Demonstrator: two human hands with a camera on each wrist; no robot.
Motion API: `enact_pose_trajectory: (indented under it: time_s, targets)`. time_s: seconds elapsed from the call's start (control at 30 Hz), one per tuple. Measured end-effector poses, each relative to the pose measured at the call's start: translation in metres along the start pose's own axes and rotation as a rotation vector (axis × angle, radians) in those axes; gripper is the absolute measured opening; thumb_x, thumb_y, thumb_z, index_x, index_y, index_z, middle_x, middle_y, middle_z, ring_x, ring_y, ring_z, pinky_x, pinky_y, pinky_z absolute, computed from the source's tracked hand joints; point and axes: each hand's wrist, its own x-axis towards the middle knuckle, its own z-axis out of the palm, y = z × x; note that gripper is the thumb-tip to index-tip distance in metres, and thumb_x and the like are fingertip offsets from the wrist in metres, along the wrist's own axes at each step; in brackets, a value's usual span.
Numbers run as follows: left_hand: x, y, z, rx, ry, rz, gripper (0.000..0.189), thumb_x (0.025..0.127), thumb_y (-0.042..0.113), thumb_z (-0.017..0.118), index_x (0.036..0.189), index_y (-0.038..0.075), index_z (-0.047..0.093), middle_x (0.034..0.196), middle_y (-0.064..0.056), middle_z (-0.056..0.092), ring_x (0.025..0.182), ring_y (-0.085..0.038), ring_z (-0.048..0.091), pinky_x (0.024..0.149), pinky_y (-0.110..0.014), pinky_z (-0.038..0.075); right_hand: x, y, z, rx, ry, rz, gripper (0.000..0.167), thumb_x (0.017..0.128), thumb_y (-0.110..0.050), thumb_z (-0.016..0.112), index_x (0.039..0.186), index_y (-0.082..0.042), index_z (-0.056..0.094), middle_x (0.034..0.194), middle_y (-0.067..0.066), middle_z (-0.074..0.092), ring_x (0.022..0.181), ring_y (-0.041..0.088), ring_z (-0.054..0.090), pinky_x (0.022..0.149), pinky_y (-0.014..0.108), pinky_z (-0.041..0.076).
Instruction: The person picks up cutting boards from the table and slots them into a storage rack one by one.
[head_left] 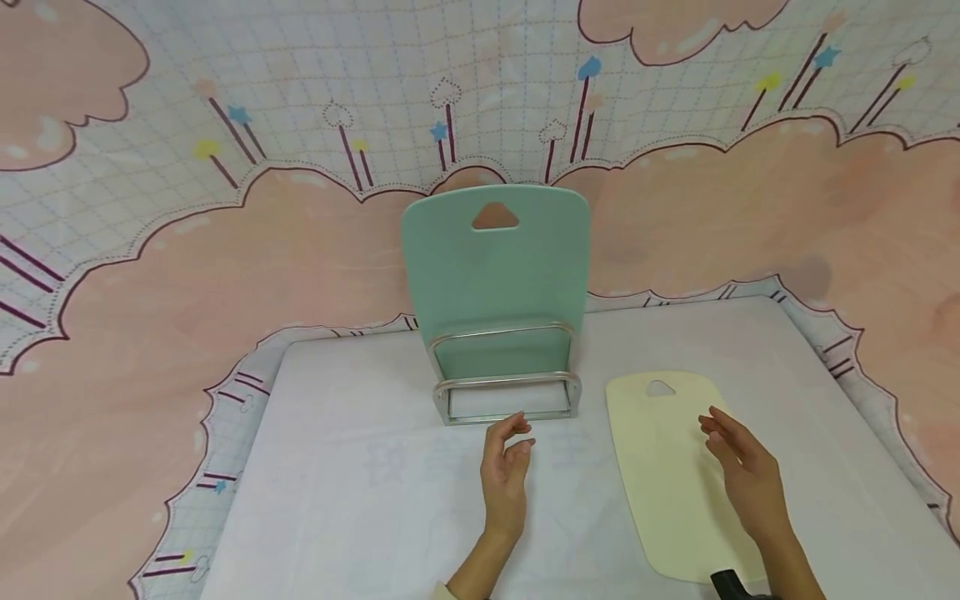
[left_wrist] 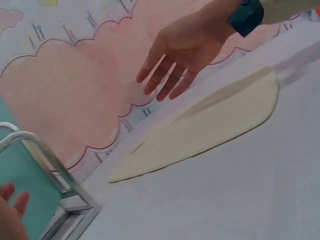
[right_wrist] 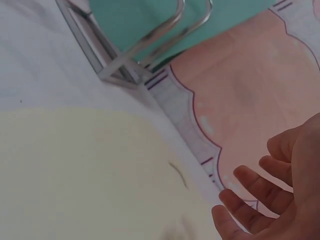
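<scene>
A green cutting board point(head_left: 498, 267) stands upright in a silver metal rack point(head_left: 510, 382) at the middle back of the table. To the right, a cream cutting board point(head_left: 667, 475) lies flat, its handle hole toward the back. My left hand point(head_left: 504, 483) hovers in front of the rack with relaxed, slightly bent fingers and nothing in them. Above the cream board's right side is my right hand point(head_left: 750, 479), its fingers loose and holding nothing. The right wrist view shows these fingers point(right_wrist: 255, 190) spread apart beside the board.
A white-covered table point(head_left: 337, 483) bears the rack and both boards. Patterned pink and white cloth point(head_left: 300, 258) hangs behind it and shows along its sides. A dark band point(left_wrist: 246, 18) circles the right wrist.
</scene>
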Motion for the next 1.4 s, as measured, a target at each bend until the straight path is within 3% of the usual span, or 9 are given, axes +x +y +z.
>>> enact_pose_trajectory:
  time_s: [0.23, 0.5, 0.6, 0.73, 0.83, 0.93, 1.1, 1.3, 1.4]
  targets:
    - [-0.014, -0.009, 0.024, 0.049, -0.079, -0.315, 0.037, 0.095, 0.003, 0.051, 0.132, 0.000, 0.048, 0.124, -0.016, 0.052, 0.112, -0.036, 0.051, 0.090, -0.031, 0.046, -0.007, 0.012, -0.017, -0.148, -0.033, 0.097, 0.048, 0.103, -0.027, 0.045, 0.143, -0.003, 0.041, 0.127, -0.005, 0.058, 0.108, -0.016, 0.041, 0.080, 0.002, 0.037]
    - [-0.016, -0.015, 0.048, 0.022, -0.157, -0.505, 0.043, 0.096, 0.010, 0.054, 0.136, -0.003, 0.046, 0.130, -0.017, 0.053, 0.117, -0.029, 0.052, 0.093, -0.032, 0.044, -0.012, 0.024, -0.038, -0.253, -0.030, 0.173, 0.051, 0.102, -0.033, 0.045, 0.144, -0.004, 0.041, 0.126, -0.018, 0.056, 0.102, -0.022, 0.035, 0.073, -0.001, 0.035]
    - [-0.016, -0.017, 0.057, -0.005, -0.169, -0.568, 0.045, 0.095, 0.012, 0.055, 0.136, -0.003, 0.046, 0.130, -0.016, 0.054, 0.116, -0.025, 0.053, 0.092, -0.028, 0.043, -0.012, 0.027, -0.043, -0.311, -0.047, 0.218, 0.053, 0.102, -0.036, 0.043, 0.145, -0.004, 0.040, 0.129, -0.012, 0.055, 0.119, 0.001, 0.046, 0.070, 0.003, 0.038]
    - [-0.016, -0.017, 0.067, -0.043, -0.167, -0.611, 0.047, 0.094, 0.011, 0.056, 0.135, -0.007, 0.045, 0.130, -0.019, 0.053, 0.114, -0.027, 0.055, 0.090, -0.025, 0.044, -0.010, 0.031, -0.046, -0.333, -0.079, 0.271, 0.056, 0.102, -0.037, 0.041, 0.145, -0.003, 0.037, 0.137, 0.013, 0.051, 0.120, 0.049, 0.043, 0.079, 0.031, 0.049]
    - [-0.016, -0.018, 0.073, -0.063, -0.158, -0.635, 0.048, 0.093, 0.012, 0.056, 0.135, -0.009, 0.044, 0.130, -0.021, 0.051, 0.114, -0.030, 0.054, 0.089, -0.027, 0.045, -0.008, 0.034, -0.046, -0.314, -0.089, 0.282, 0.056, 0.103, -0.036, 0.040, 0.145, 0.000, 0.035, 0.137, 0.027, 0.045, 0.120, 0.054, 0.040, 0.083, 0.057, 0.044]
    - [-0.015, -0.020, 0.077, -0.092, -0.137, -0.669, 0.049, 0.093, 0.011, 0.057, 0.135, -0.011, 0.043, 0.131, -0.023, 0.049, 0.116, -0.032, 0.052, 0.090, -0.033, 0.047, -0.006, 0.036, -0.047, -0.329, -0.092, 0.277, 0.056, 0.103, -0.036, 0.041, 0.145, 0.002, 0.035, 0.136, 0.026, 0.047, 0.119, 0.055, 0.039, 0.085, 0.063, 0.039]
    - [-0.011, -0.027, 0.084, -0.206, -0.070, -0.771, 0.053, 0.091, 0.009, 0.057, 0.136, -0.013, 0.040, 0.133, -0.027, 0.046, 0.120, -0.034, 0.048, 0.092, -0.043, 0.048, -0.002, 0.038, -0.048, -0.367, -0.093, 0.236, 0.054, 0.103, -0.032, 0.043, 0.140, 0.006, 0.040, 0.130, 0.026, 0.052, 0.116, 0.049, 0.047, 0.085, 0.057, 0.040]
    - [-0.007, -0.033, 0.091, -0.286, -0.060, -0.848, 0.053, 0.091, 0.010, 0.058, 0.136, -0.012, 0.040, 0.133, -0.025, 0.048, 0.120, -0.034, 0.050, 0.090, -0.046, 0.048, 0.001, 0.042, -0.049, -0.386, -0.056, 0.243, 0.053, 0.101, -0.034, 0.047, 0.138, 0.003, 0.046, 0.123, 0.008, 0.061, 0.092, -0.013, 0.046, 0.068, 0.014, 0.040]
    - [-0.005, -0.034, 0.095, -0.275, -0.055, -0.866, 0.050, 0.090, 0.011, 0.060, 0.133, -0.009, 0.045, 0.129, -0.022, 0.052, 0.114, -0.031, 0.054, 0.088, -0.046, 0.049, 0.003, 0.042, -0.049, -0.342, -0.056, 0.272, 0.056, 0.101, -0.036, 0.047, 0.141, 0.002, 0.043, 0.123, 0.012, 0.061, 0.094, -0.008, 0.049, 0.066, 0.009, 0.038]
